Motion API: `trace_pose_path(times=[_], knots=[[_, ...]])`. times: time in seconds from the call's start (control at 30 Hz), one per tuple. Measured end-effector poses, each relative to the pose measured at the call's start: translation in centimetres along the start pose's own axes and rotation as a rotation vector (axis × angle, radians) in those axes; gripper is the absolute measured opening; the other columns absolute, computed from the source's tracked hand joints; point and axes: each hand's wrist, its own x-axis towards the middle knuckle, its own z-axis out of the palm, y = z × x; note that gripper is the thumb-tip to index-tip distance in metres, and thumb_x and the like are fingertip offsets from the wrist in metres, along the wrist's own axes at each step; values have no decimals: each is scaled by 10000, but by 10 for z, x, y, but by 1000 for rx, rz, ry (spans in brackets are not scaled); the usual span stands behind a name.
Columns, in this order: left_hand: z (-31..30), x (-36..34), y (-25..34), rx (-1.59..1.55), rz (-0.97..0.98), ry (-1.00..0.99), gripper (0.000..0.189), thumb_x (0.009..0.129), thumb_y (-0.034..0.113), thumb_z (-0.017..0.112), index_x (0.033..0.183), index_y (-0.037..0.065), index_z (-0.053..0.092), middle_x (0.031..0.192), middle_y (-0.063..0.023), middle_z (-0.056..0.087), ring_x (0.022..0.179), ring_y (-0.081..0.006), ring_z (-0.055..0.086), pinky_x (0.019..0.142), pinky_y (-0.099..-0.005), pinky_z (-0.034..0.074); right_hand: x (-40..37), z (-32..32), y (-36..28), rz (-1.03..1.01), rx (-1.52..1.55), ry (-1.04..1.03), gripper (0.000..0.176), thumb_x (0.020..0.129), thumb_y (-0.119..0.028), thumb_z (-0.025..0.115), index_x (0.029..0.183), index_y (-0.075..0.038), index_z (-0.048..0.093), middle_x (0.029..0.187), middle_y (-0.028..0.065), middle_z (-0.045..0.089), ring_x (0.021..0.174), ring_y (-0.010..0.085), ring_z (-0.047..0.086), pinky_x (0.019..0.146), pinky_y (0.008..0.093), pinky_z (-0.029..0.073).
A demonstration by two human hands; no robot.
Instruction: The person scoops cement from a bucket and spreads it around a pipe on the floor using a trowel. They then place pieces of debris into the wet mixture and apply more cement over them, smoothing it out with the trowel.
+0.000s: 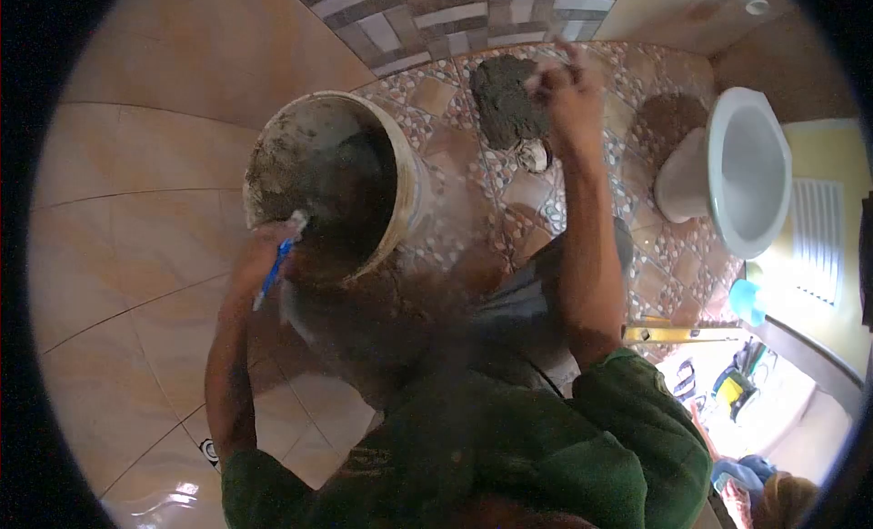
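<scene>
- Gripping a blue-handled tool (275,269) in the left hand (262,245), at the rim of the big bucket (409,179)
- Holding out the right hand (566,88) by the grey mud (505,101) on the pebbly floor (459,147), too blurry to tell if wide or narrow
- Seems busy with a mud-working step
- Probably calls for a tight left grip and a light right touch next

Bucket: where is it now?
Head view, left of centre: the bucket has the left hand at its near rim and the grey patch off to its right.
</scene>
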Motion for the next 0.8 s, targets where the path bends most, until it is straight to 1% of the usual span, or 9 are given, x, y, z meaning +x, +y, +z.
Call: trace_pose_path(times=[0.2,0.3,0.4,0.47,0.53,0.6,0.67,0.7,0.8], knots=[[-20,-41,31,-72,36,100,327,922,345,528,812,44,594,558,-2,513,439,-75,454,408,-239,345,7,-56,-32,-95,223,261,410,906,-19,515,1308,13,441,845,46,565,724,116,536,659,264,472],[-16,-64,67,-120,78,101,310,919,321,523,800,44,596,560,-7,518,434,-72,454,401,-232,340,6,-87,-37,-96,410,264,417,904,5,503,1314,16,427,862,49,555,714,118,519,660,241,462],[-1,-81,99,-139,84,92,308,914,313,524,804,37,605,572,-9,527,434,-75,457,396,-225,335,-5,-136,-57,-162,378,204,383,914,-16,534,1291,4,471,891,40,551,712,111,505,663,221,449],[13,-85,110,-166,111,73,323,914,322,520,819,27,613,581,-10,532,433,-76,458,394,-221,332,-32,-149,-82,-170,-26,294,344,933,-82,555,1265,-6,510,915,32,556,728,107,507,657,200,436],[31,-85,120,-209,163,27,354,917,341,509,839,14,619,588,-13,536,433,-75,458,392,-218,329,-39,-160,-79,-108,-145,339,329,945,-174,568,1238,-27,548,918,29,568,750,102,514,672,204,436],[56,-81,128,-190,84,8,369,916,355,500,835,15,617,590,-22,539,437,-85,464,406,-234,347,-48,-175,-36,28,17,340,351,950,-292,572,1210,-58,584,897,30,585,781,97,525,706,230,450],[82,-70,132,-128,80,-21,371,914,359,495,825,18,612,591,-32,541,446,-98,474,426,-255,368,-59,-216,43,270,-115,221,362,984,-245,504,1268,-24,543,1028,59,599,890,123,587,780,281,489],[99,-58,126,-78,117,-38,364,912,355,493,818,22,608,590,-37,541,453,-105,481,438,-267,380,-69,-229,78,384,-249,183,381,986,-259,489,1298,-44,529,1116,112,615,960,200,609,865,355,480],[151,-34,119,-181,226,-248,328,906,317,487,794,27,592,599,-55,555,487,-135,517,485,-305,419,-126,-286,231,331,-1153,109,450,969,-301,452,1366,-90,453,1415,184,330,1280,316,348,997,462,382]])
